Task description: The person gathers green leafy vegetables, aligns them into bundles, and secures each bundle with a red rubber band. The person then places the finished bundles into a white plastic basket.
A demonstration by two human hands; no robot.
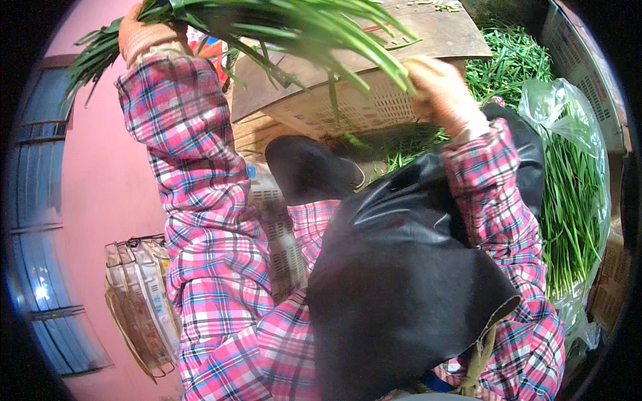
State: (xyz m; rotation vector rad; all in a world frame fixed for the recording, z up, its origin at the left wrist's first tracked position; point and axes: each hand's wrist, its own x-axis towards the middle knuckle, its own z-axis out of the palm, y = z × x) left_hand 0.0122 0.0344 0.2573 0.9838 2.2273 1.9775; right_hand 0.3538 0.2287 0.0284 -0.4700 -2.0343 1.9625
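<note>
My left hand (150, 35), in an orange work glove, is closed around a bunch of long green leafy vegetable stalks (281, 30), likely garlic chives. The leaf tips hang to the left of the fist, and the pale stem ends fan out towards the right. At those stem ends is my right hand (439, 92), gloved alike and blurred. Its fingers look curled against the outermost stems, but whether they grip any is unclear. Beneath the bunch lies a wooden board (451, 35) with small cut stem pieces on it.
A plastic crate (351, 100) supports the board. Loose green leaves (516, 60) are heaped at the upper right, above a clear plastic bag (572, 200) of stalks. Trimmings lie on the floor near my shoe (311, 165). A wire-framed bundle (140, 301) stands by the pink wall (110, 165).
</note>
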